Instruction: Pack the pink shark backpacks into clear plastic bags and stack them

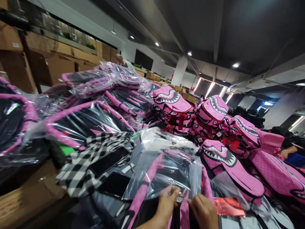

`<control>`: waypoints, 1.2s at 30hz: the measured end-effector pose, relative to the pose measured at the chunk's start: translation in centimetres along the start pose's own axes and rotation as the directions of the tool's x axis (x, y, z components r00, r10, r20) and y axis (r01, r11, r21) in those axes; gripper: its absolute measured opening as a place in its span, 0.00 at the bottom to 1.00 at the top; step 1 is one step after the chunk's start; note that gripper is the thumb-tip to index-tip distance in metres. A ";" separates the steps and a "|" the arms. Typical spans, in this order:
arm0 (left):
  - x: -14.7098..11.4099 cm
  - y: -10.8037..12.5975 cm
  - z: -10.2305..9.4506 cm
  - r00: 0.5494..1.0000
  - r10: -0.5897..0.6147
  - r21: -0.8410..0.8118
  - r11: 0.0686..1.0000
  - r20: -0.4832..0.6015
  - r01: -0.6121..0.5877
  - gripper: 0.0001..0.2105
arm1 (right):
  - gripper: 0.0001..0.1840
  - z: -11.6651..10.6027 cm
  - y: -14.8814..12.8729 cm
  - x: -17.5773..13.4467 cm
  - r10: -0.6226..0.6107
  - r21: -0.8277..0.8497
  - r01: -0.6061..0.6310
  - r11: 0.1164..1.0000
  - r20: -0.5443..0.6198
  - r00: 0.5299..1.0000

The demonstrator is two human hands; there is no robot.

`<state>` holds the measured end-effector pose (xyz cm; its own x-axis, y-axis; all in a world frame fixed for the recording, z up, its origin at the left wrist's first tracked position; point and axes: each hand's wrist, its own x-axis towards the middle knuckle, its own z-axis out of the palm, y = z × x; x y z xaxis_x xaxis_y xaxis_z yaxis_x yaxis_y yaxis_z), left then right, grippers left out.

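In front of me lies a pink and black backpack (143,194), its far part inside a clear plastic bag (175,179). My left hand (168,202) pinches the near edge of the bag, thumb and fingers pressed together. Beside it, my right hand (203,208) is closed with its fingertips at the same edge, close to a pink strap (184,211). Part of the backpack is hidden behind my hands. Just beyond lies a stack of clear plastic bags (166,140). A red packet (229,206) rests to the right of my right hand.
Wrapped backpacks (88,122) are heaped on the left; unwrapped pink backpacks with shark-mouth prints (220,156) are piled on the right. A checked cloth (79,168) and two flat black devices (114,184) lie at left. Cardboard boxes (60,65) and a person (125,62) are farther back.
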<state>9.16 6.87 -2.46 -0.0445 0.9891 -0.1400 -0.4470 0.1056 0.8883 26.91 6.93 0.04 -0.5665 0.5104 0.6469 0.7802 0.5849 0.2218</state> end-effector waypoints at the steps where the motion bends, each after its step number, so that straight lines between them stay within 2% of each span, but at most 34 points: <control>1: -0.6 0.0 0.0 0.999 -0.030 -0.002 1.000 -0.043 0.030 0.29 | 0.16 -0.3 -0.3 -0.1 0.079 0.015 -0.079 0.997 0.033 0.996; 3: -1.2 0.4 0.1 0.996 -0.021 0.017 1.000 -0.091 0.023 0.32 | 0.03 -1.2 -0.8 0.9 0.154 0.058 -0.164 0.985 0.146 0.977; 4: -1.1 0.8 0.3 0.995 0.018 0.040 0.999 -0.102 -0.015 0.33 | 0.04 -1.7 -1.0 1.9 0.151 0.080 -0.171 0.982 0.210 0.966; 5: -0.9 1.2 0.4 0.991 0.076 0.076 0.995 -0.107 -0.068 0.34 | 0.08 -2.1 -1.1 3.0 0.128 0.107 -0.161 0.981 0.264 0.956; 7: -0.2 2.2 0.5 0.975 0.196 0.174 0.969 -0.107 -0.176 0.36 | 0.06 -2.5 -1.2 5.3 0.082 0.188 -0.153 0.970 0.340 0.937; 9: 0.5 2.7 0.4 0.964 0.250 0.249 0.943 -0.086 -0.222 0.36 | 0.05 -2.3 -0.7 7.4 0.127 0.279 -0.251 0.927 0.395 0.910; 11: 0.9 2.6 -0.2 0.975 0.218 0.287 0.938 -0.051 -0.195 0.35 | 0.07 -1.5 0.4 9.1 0.244 0.301 -0.391 0.870 0.425 0.871; 13: 0.4 2.1 -0.9 0.991 0.136 0.326 0.936 0.012 -0.132 0.33 | 0.10 -0.7 2.0 10.5 0.389 0.242 -0.498 0.833 0.384 0.837; 16: -2.0 1.4 -2.1 0.993 0.008 0.410 0.910 0.115 -0.055 0.30 | 0.20 -0.2 4.0 12.7 0.572 0.118 -0.604 0.789 0.219 0.790; 17: -3.2 1.4 -2.3 0.988 0.039 0.470 0.876 0.148 -0.105 0.28 | 0.22 -0.2 4.2 13.3 0.606 0.087 -0.624 0.776 0.169 0.777; 18: -4.3 1.7 -2.3 0.973 0.127 0.557 0.802 0.194 -0.216 0.24 | 0.23 -0.2 4.1 13.9 0.618 0.064 -0.629 0.775 0.132 0.775; 19: -5.3 2.1 -2.2 0.929 0.268 0.650 0.664 0.254 -0.369 0.18 | 0.22 -0.3 3.8 14.3 0.608 0.048 -0.616 0.787 0.111 0.786; 20: -6.0 2.8 -1.9 0.841 0.434 0.727 0.455 0.323 -0.514 0.12 | 0.21 -0.3 3.2 14.5 0.578 0.039 -0.584 0.811 0.104 0.809; 21: -6.4 3.7 -1.5 0.710 0.583 0.773 0.206 0.395 -0.600 0.14 | 0.20 -0.3 2.4 14.6 0.534 0.035 -0.540 0.841 0.109 0.839; 22: -6.3 4.7 -1.1 0.575 0.684 0.797 -0.015 0.449 -0.604 0.21 | 0.18 -0.3 1.5 14.5 0.476 0.036 -0.484 0.875 0.123 0.871; 23: -5.8 5.8 -0.8 0.482 0.743 0.820 -0.154 0.464 -0.551 0.28 | 0.16 -0.3 0.7 14.3 0.408 0.039 -0.417 0.908 0.143 0.902; 24: -5.0 6.9 -0.7 0.445 0.773 0.852 -0.227 0.452 -0.472 0.32 | 0.15 -0.3 0.0 13.9 0.337 0.043 -0.348 0.936 0.166 0.927; 25: -4.0 8.0 -1.0 0.458 0.781 0.886 -0.253 0.423 -0.388 0.33 | 0.14 -0.3 -0.4 13.4 0.271 0.046 -0.284 0.958 0.188 0.944; 27: -1.7 9.6 -2.6 0.577 0.733 0.932 -0.261 0.362 -0.253 0.25 | 0.12 -0.4 -0.7 12.1 0.173 0.048 -0.188 0.981 0.220 0.960; 29: 0.0 10.3 -5.4 0.689 0.647 0.941 -0.291 0.327 -0.173 0.13 | 0.07 -0.5 -0.2 10.4 0.107 0.037 -0.119 0.992 0.235 0.966; 31: 0.6 10.2 -8.5 0.738 0.596 0.936 -0.323 0.316 -0.139 0.11 | 0.04 -0.5 0.6 8.5 0.040 0.001 -0.042 0.999 0.266 0.963; 33: 0.1 9.9 -11.1 0.725 0.618 0.939 -0.322 0.305 -0.120 0.11 | 0.10 -0.4 1.6 6.5 -0.002 -0.070 0.026 0.997 0.320 0.947; 34: -0.3 9.7 -12.0 0.697 0.652 0.944 -0.309 0.299 -0.116 0.10 | 0.12 -0.4 2.2 5.5 0.010 -0.113 0.031 0.993 0.340 0.940; 36: -1.5 9.3 -13.1 0.599 0.742 0.951 -0.277 0.303 -0.138 0.11 | 0.13 -0.6 3.4 3.8 0.068 -0.171 -0.011 0.985 0.331 0.941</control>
<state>-6.65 4.97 0.23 -0.0879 0.7013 0.7074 0.9795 -0.0682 0.1893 27.60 10.51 3.71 -0.5680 0.7289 0.3822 0.8202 0.4628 0.3363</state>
